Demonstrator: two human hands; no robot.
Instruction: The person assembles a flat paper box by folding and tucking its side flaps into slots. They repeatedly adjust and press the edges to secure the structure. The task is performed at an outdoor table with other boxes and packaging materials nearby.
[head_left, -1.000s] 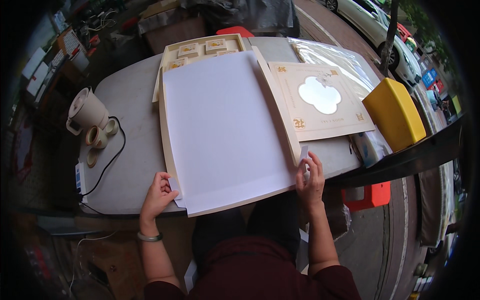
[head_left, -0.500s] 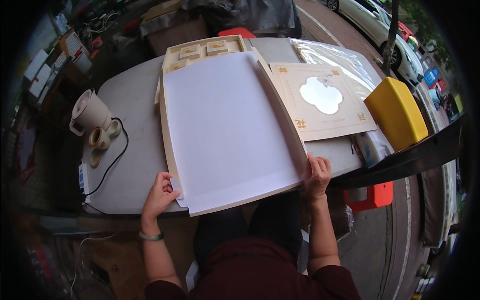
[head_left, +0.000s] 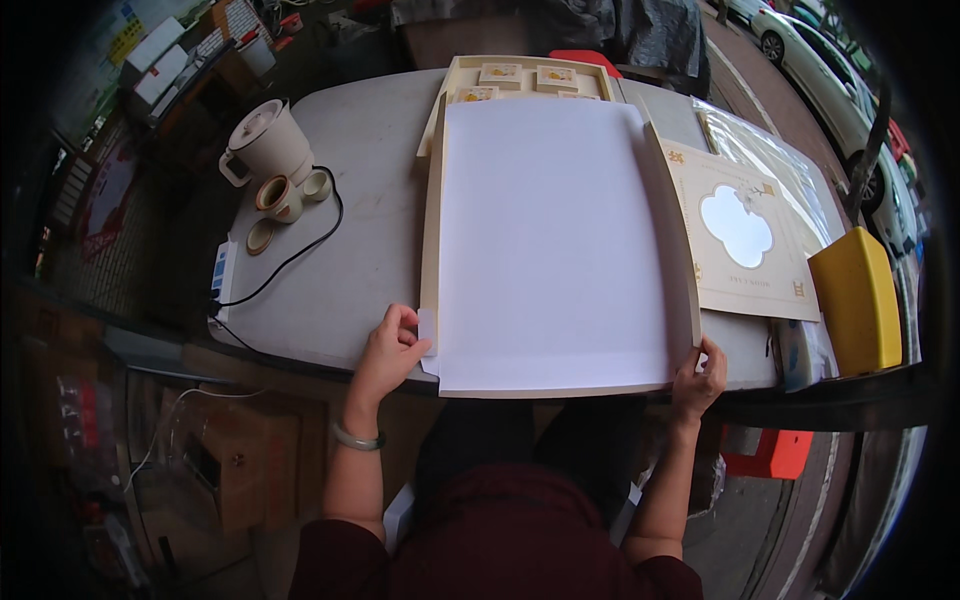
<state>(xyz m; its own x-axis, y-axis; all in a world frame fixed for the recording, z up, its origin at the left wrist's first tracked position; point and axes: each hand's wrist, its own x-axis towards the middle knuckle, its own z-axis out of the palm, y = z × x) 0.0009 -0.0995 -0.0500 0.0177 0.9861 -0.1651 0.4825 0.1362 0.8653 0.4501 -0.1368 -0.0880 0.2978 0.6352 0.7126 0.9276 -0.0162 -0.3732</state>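
A large flat cardboard box piece [head_left: 560, 240], white inside with cream outer sides, lies over the near part of the table. Its long side walls stand partly folded up, and a narrow strip along the near edge is creased. At the near left corner, my left hand [head_left: 388, 350] pinches a small white corner flap [head_left: 427, 330] between thumb and fingers. My right hand [head_left: 699, 382] grips the near right corner, fingers curled round the end of the side wall [head_left: 690, 290]; the flap there is mostly hidden.
Beyond it stands a cream tray [head_left: 450, 85] with small printed boxes [head_left: 501, 75]. To the right lie a printed card lid [head_left: 760, 290] with a flower-shaped window, clear plastic sheets [head_left: 790, 160] and a yellow container [head_left: 857, 300]. Kettle [head_left: 272, 145], cups [head_left: 280, 200] and a power strip [head_left: 222, 275] are left.
The view has turned, so everything sits further right, apart from my body. The cardboard piece now looks squarer to me. Both hands stay at the same near corners.
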